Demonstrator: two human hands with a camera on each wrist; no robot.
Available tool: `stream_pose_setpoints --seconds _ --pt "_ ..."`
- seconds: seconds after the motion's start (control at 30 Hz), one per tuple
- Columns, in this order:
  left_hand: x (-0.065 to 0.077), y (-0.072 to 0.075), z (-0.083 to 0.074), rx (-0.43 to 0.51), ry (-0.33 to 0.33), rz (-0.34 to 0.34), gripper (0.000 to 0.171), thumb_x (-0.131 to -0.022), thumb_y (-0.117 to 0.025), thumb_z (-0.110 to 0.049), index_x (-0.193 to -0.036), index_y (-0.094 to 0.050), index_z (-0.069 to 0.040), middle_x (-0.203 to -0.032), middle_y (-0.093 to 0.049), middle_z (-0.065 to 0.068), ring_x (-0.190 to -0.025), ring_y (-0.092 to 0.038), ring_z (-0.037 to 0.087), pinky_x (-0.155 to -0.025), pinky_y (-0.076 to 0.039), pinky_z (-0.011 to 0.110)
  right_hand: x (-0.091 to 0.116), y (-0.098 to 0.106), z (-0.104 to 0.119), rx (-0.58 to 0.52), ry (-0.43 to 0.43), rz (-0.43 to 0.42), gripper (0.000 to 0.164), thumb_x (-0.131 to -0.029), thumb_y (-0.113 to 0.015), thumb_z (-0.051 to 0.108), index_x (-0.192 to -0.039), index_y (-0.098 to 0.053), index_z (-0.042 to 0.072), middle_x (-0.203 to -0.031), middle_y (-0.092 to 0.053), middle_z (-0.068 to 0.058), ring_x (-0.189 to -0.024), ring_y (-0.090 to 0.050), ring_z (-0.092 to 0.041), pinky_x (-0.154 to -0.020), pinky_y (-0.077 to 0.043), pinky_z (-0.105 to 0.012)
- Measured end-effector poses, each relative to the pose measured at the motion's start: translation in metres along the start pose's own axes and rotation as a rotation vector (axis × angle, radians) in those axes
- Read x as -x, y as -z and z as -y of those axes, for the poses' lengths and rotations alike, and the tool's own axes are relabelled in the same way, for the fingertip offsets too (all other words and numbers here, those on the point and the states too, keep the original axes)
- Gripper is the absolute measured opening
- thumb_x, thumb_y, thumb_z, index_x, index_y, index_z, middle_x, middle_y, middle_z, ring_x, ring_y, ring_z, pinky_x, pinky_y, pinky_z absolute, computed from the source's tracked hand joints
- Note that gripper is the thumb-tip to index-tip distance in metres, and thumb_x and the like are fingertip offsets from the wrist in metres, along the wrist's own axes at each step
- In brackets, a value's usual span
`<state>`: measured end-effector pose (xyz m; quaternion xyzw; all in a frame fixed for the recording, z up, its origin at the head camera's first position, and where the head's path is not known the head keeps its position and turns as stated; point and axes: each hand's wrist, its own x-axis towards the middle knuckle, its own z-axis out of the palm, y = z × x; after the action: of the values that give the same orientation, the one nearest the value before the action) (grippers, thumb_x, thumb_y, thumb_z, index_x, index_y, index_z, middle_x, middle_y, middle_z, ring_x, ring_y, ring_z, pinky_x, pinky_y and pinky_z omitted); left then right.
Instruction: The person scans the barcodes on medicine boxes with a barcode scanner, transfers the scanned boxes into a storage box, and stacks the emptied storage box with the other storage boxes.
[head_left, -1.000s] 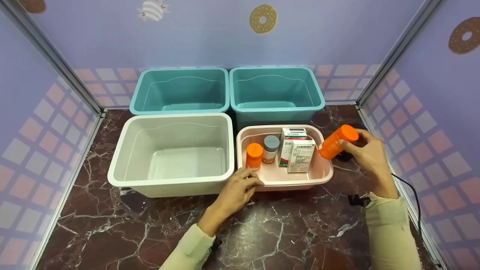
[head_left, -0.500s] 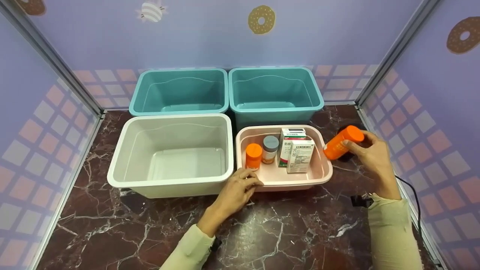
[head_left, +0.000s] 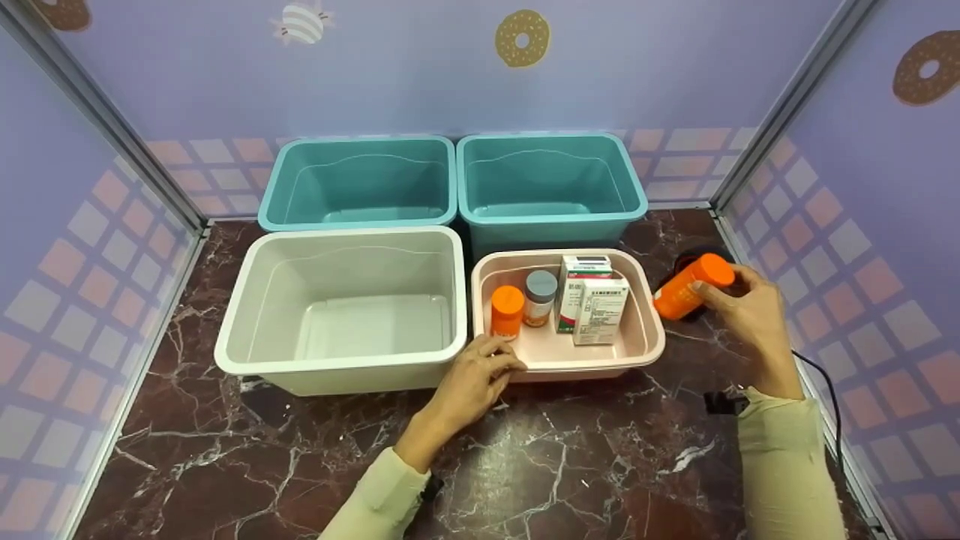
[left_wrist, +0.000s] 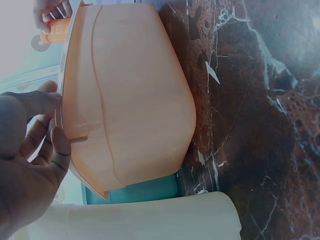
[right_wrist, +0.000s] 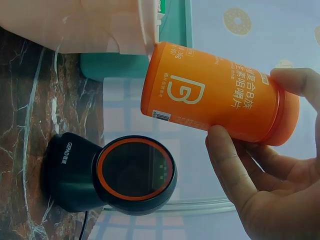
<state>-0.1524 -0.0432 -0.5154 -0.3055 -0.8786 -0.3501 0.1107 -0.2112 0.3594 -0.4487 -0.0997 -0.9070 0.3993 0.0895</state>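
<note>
My right hand [head_left: 756, 311] holds an orange supplement bottle [right_wrist: 212, 95] between thumb and fingers near its cap. The bottle is tilted, just right of the pink bin's rim, its label facing the right wrist camera. Close by stands a black barcode scanner [right_wrist: 75, 172] with an orange ring, mostly hidden by the bottle in the head view. My left hand [head_left: 471, 379] pinches the near left rim of the pink bin [left_wrist: 135, 95]. Inside that bin stand another orange bottle [head_left: 508, 311], a grey-capped bottle [head_left: 540, 298] and white medicine boxes [head_left: 601, 311].
A large white bin [head_left: 341, 366] adjoins the pink one on the left. Two teal bins [head_left: 360, 225] line the back. A cable [head_left: 829, 382] runs along the right side of the dark marbled table [head_left: 570, 465]. Patterned walls [head_left: 420, 82] enclose the table.
My right hand has shifted a little to the right with the orange bottle, away from over the pink bin's edge. My left hand stays at the rim.
</note>
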Motion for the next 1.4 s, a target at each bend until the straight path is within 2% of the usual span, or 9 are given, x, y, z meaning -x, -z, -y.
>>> stream_pose_setpoints --seconds 0.1,0.23,0.47,0.63,0.8,0.93,1.4 --pt "0.000 -0.001 0.000 -0.001 0.002 0.003 0.015 -0.088 -0.071 -0.006 -0.098 -0.078 -0.014 -0.109 -0.068 0.004 -0.118 -0.059 0.023 -0.107 -0.047 0.036 0.000 0.001 -0.003 0.007 -0.012 -0.001 0.063 -0.087 -0.073 0.047 -0.131 -0.060 0.004 -0.125 -0.061 -0.015 -0.094 -0.052 -0.005 -0.081 -0.041 -0.015" --pt "0.000 -0.001 0.001 -0.010 -0.003 0.003 0.015 -0.087 -0.072 -0.006 -0.098 -0.078 -0.014 -0.110 -0.068 0.001 -0.117 -0.059 0.023 -0.106 -0.047 0.035 -0.002 0.001 -0.008 0.005 -0.019 -0.008 0.061 -0.086 -0.074 0.045 -0.130 -0.061 0.004 -0.121 -0.063 -0.013 -0.089 -0.052 0.003 -0.080 -0.041 -0.013" --pt "0.000 -0.001 0.002 -0.020 -0.011 -0.005 0.015 -0.087 -0.072 -0.007 -0.098 -0.078 -0.016 -0.109 -0.068 -0.001 -0.114 -0.060 0.020 -0.105 -0.048 0.034 -0.004 0.001 -0.012 -0.025 -0.028 -0.031 0.060 -0.086 -0.075 0.041 -0.130 -0.061 0.002 -0.106 -0.061 0.004 -0.085 -0.053 0.006 -0.079 -0.042 -0.011" --pt "0.000 0.000 0.001 -0.021 -0.011 -0.003 0.015 -0.089 -0.071 -0.007 -0.098 -0.078 -0.017 -0.106 -0.068 -0.002 -0.116 -0.060 0.020 -0.106 -0.047 0.033 -0.006 -0.003 -0.018 -0.003 -0.039 -0.060 0.059 -0.086 -0.075 0.042 -0.127 -0.063 0.003 -0.109 -0.064 -0.004 -0.086 -0.052 0.003 -0.080 -0.041 -0.014" --pt "0.000 0.000 0.001 -0.017 -0.015 -0.008 0.015 -0.089 -0.071 -0.007 -0.098 -0.078 -0.017 -0.105 -0.067 -0.002 -0.116 -0.060 0.020 -0.106 -0.047 0.032 -0.008 -0.005 -0.023 0.023 -0.057 -0.076 0.060 -0.085 -0.074 0.043 -0.128 -0.063 0.003 -0.118 -0.065 -0.015 -0.097 -0.055 -0.013 -0.082 -0.040 -0.017" --pt "0.000 0.001 0.001 -0.007 -0.012 -0.008 0.017 -0.088 -0.071 -0.005 -0.098 -0.078 -0.017 -0.104 -0.067 -0.002 -0.115 -0.060 0.020 -0.106 -0.047 0.033 -0.010 -0.007 -0.026 0.034 -0.075 -0.083 0.061 -0.086 -0.073 0.044 -0.130 -0.062 0.005 -0.122 -0.065 -0.018 -0.106 -0.055 -0.023 -0.085 -0.040 -0.020" --pt "0.001 0.000 0.001 -0.013 0.005 0.003 0.018 -0.087 -0.071 -0.005 -0.099 -0.078 -0.017 -0.105 -0.067 -0.003 -0.114 -0.060 0.019 -0.106 -0.047 0.033 -0.017 -0.009 -0.032 0.020 -0.141 -0.104 0.064 -0.086 -0.071 0.045 -0.135 -0.059 0.005 -0.130 -0.062 -0.019 -0.114 -0.053 -0.025 -0.089 -0.038 -0.022"
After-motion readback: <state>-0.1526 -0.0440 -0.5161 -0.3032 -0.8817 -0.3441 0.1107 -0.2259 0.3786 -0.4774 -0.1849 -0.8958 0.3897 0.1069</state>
